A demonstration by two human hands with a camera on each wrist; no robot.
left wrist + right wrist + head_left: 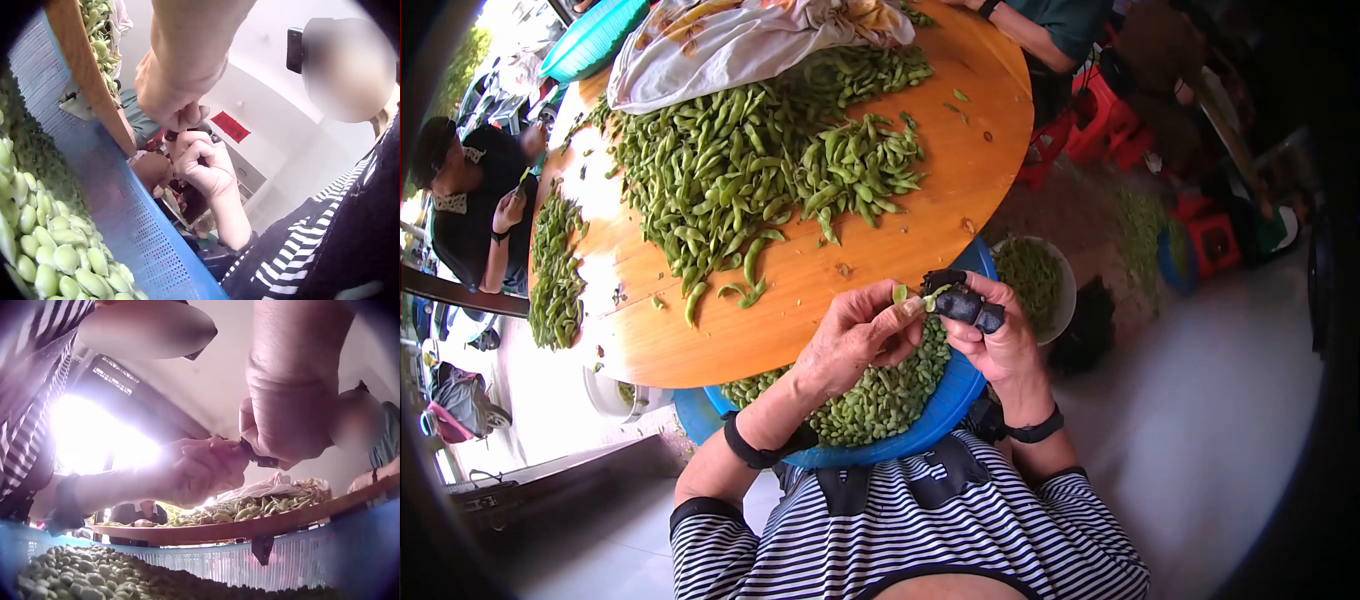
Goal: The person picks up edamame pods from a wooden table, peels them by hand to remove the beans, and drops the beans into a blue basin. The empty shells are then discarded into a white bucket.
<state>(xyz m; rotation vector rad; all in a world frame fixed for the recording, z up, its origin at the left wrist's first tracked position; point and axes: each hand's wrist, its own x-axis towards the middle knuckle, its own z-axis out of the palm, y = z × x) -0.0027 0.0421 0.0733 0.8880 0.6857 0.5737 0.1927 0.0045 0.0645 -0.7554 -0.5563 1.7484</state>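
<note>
A small, split green bean pod (932, 300) lies between my two hands above the blue basket. My left hand (850, 335) pinches it between thumb and forefinger, and a pale green piece stands up at the fingertips. Black covers (962, 305) wrap fingers of my right hand (1005, 350), whose fingertips grip the pod's other side. In the left wrist view the hands meet with fingers curled, and they hide the pod. Under them, shelled green beans (870, 400) fill the blue basket (945, 405).
A heap of bean pods (710, 170) covers much of the round wooden table (800, 325), partly under a white cloth (730, 50). A person (475, 200) sits at the left; another person's arm (1030, 35) rests at the far right. A white bucket (1068, 300) stands on the floor.
</note>
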